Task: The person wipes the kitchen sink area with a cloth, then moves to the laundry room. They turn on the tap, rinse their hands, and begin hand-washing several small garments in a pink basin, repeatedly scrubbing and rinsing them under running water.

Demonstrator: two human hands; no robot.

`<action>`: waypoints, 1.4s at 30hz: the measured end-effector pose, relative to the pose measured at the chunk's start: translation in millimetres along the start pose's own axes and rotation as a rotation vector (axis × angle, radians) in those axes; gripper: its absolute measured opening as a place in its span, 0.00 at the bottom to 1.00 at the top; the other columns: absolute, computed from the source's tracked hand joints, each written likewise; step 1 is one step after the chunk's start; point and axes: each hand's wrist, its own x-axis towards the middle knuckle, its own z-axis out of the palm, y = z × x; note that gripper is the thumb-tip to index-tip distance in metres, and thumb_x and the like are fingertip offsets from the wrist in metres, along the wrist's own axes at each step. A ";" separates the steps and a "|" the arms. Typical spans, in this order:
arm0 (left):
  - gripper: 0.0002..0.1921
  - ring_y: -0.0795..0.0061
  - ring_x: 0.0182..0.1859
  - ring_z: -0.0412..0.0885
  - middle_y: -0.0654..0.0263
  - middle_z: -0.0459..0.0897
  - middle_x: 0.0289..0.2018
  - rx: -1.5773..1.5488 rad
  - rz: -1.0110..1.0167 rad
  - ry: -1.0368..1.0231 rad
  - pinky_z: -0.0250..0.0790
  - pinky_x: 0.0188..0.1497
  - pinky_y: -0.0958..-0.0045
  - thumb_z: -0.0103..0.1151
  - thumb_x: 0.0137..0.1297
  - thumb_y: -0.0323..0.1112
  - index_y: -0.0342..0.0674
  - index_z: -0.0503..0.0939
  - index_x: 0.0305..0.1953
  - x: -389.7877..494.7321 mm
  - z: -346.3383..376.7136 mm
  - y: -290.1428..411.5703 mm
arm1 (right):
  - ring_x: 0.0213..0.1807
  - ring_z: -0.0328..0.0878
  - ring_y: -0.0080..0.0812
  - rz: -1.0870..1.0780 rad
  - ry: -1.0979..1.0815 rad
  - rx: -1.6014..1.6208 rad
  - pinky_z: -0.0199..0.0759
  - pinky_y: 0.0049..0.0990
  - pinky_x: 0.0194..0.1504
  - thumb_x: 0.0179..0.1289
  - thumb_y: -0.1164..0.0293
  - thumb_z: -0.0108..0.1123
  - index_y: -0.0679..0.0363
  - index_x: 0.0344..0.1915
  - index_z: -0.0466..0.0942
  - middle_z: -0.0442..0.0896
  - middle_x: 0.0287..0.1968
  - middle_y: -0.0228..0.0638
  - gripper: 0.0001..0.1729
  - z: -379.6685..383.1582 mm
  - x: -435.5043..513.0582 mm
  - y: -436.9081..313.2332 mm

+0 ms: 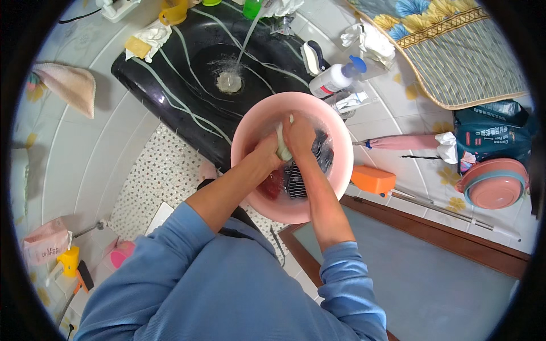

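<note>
Both my hands are inside a pink plastic basin (pixel 343 166) that stands partly over the edge of a black washbasin. My left hand (pixel 269 149) grips a pale yellow-green cloth (pixel 282 145) from the left. From the right, my right hand (pixel 300 132) closes on the same cloth, and a small end of it sticks out above the fist. Cloudy water surrounds a dark striped garment (pixel 297 181) and a red cloth (pixel 270 183) beneath my forearms. How far these two spread under the water is hidden.
Water runs from the faucet (pixel 282 26) into the black washbasin (pixel 179 91). A white pump bottle (pixel 335 79) and a scrub brush (pixel 313 57) stand beside the pink basin. Yellow soap (pixel 137 47) lies on the left rim. A brown-framed door (pixel 405 264) is at the right.
</note>
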 end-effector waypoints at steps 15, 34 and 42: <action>0.13 0.59 0.45 0.87 0.59 0.86 0.44 0.134 0.079 0.171 0.83 0.46 0.53 0.46 0.78 0.40 0.41 0.78 0.50 -10.8 -5.5 -10.3 | 0.43 0.79 0.62 -0.044 -0.062 0.051 0.73 0.53 0.46 0.75 0.58 0.52 0.63 0.42 0.80 0.79 0.41 0.57 0.19 3.9 -29.8 -9.0; 0.13 0.62 0.50 0.84 0.57 0.84 0.48 0.117 -0.018 0.035 0.79 0.54 0.54 0.44 0.79 0.37 0.39 0.77 0.51 -23.7 9.3 -1.2 | 0.40 0.77 0.62 -0.100 -0.013 0.091 0.69 0.52 0.44 0.74 0.65 0.53 0.66 0.35 0.78 0.77 0.38 0.56 0.15 2.9 -28.6 0.9; 0.11 0.59 0.44 0.86 0.57 0.85 0.44 0.189 0.002 0.034 0.82 0.49 0.52 0.42 0.77 0.33 0.39 0.77 0.48 -0.6 -2.7 2.8 | 0.46 0.76 0.59 -0.124 -0.119 0.279 0.68 0.46 0.48 0.78 0.64 0.49 0.68 0.40 0.79 0.78 0.40 0.58 0.18 -37.7 -34.5 -12.1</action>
